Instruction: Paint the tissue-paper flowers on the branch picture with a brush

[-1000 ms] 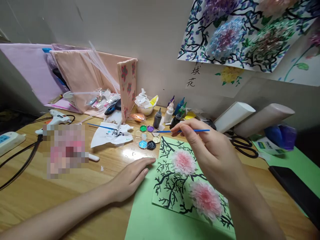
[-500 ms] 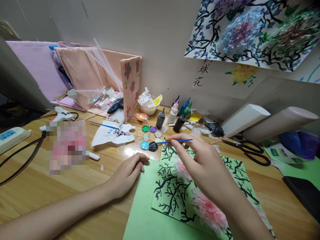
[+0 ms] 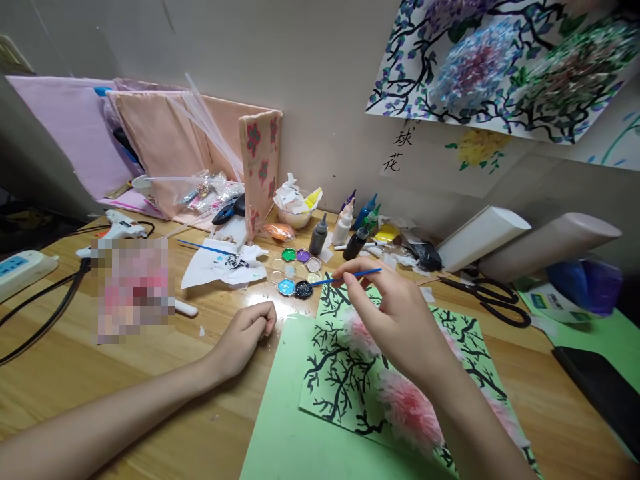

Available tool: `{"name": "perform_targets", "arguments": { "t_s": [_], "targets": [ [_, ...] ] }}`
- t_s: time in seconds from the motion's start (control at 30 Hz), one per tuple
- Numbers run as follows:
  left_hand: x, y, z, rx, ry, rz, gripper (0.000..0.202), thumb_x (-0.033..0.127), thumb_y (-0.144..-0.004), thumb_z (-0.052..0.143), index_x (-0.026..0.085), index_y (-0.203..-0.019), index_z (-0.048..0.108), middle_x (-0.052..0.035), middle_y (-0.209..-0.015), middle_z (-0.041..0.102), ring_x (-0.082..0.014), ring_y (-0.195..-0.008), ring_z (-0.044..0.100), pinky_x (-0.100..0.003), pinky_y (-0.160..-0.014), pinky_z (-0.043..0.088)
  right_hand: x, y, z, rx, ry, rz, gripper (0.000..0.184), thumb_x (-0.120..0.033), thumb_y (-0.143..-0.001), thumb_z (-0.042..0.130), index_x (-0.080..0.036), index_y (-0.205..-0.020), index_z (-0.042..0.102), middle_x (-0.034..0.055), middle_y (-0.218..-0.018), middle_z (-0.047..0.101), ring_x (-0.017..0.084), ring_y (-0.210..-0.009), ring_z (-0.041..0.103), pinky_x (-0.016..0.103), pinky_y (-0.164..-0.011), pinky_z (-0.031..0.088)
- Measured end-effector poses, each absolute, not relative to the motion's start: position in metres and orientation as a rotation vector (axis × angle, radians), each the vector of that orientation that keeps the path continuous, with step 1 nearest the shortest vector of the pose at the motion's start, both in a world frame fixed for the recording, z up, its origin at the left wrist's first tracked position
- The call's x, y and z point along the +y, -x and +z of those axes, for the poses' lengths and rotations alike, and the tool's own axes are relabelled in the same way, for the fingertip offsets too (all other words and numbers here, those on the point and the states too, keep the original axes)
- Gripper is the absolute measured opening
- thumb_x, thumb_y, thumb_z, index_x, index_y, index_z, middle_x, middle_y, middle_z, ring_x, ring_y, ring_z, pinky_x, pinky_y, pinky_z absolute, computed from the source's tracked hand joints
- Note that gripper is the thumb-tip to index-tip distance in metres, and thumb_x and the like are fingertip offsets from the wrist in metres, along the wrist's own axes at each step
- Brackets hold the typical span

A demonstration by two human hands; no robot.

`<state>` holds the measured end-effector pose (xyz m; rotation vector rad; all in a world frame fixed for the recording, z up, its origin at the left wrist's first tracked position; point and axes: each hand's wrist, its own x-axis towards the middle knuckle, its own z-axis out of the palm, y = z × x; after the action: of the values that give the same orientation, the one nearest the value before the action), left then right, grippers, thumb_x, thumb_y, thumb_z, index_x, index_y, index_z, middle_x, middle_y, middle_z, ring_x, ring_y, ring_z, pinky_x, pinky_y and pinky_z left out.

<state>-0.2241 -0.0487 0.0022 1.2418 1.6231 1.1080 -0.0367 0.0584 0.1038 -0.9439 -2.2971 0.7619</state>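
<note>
In my right hand (image 3: pixel 383 307) is a thin blue paintbrush (image 3: pixel 357 274), pinched between thumb and fingers. Its tip reaches the black paint well (image 3: pixel 303 289) of a small flower-shaped palette (image 3: pixel 290 270). Beneath that hand lies a light green board (image 3: pixel 345 417) painted with black branches and bearing fluffy pink flowers (image 3: pixel 410 407). My left hand (image 3: pixel 250 337) rests on the wooden table, curled into a loose fist with nothing visible in it. It sits just left of a larger green sheet (image 3: pixel 280 407) under the board.
Paint bottles (image 3: pixel 319 235) stand behind the palette. A stained tissue (image 3: pixel 220 267) with another brush lies left of it. Black scissors (image 3: pixel 493 293) and a dark flat object (image 3: pixel 595 387) are at the right. A glue gun (image 3: pixel 123 227) and power strip (image 3: pixel 25 272) are at the left.
My left hand has drawn slightly back from the green sheet's corner and its fingers have curled in. The brush tip has come to the black paint, tilting a little more. The view has shifted slightly.
</note>
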Motion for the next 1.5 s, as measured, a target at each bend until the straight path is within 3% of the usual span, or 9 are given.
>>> {"name": "perform_targets", "arguments": {
  "t_s": [0.47,0.9,1.5],
  "targets": [
    [-0.049,0.225,-0.002,1.559,-1.218,1.091,0.016,0.016,-0.072,0.035,0.020,-0.057,0.033,0.0041,-0.053,0.030,-0.0106,-0.050,0.027,-0.024,-0.047,0.023,0.060,0.055,0.081,-2.387,0.922,0.877,0.021,-0.025,-0.090,0.041,-0.023,-0.096,0.061,0.0048,-0.097,0.065,0.020,-0.091,0.057,0.033,-0.073,0.043],
    [-0.050,0.224,0.000,1.574,-1.218,1.067,0.016,0.018,-0.072,0.035,0.020,-0.057,0.032,0.0041,-0.053,0.029,-0.0105,-0.050,0.027,-0.024,-0.047,0.022,0.059,0.056,0.077,-2.381,0.932,0.892,0.026,-0.028,-0.090,0.040,-0.023,-0.102,0.063,0.0059,-0.095,0.068,0.019,-0.082,0.059,0.032,-0.068,0.044],
    [-0.049,0.224,0.001,1.583,-1.249,1.050,0.016,0.018,-0.072,0.035,0.019,-0.056,0.033,0.0038,-0.053,0.031,-0.0107,-0.051,0.030,-0.025,-0.049,0.023,0.063,0.055,0.076,-2.384,0.950,0.944,0.025,-0.028,-0.092,0.039,-0.022,-0.100,0.061,0.0066,-0.099,0.066,0.021,-0.095,0.059,0.037,-0.080,0.045]
  ]
}}
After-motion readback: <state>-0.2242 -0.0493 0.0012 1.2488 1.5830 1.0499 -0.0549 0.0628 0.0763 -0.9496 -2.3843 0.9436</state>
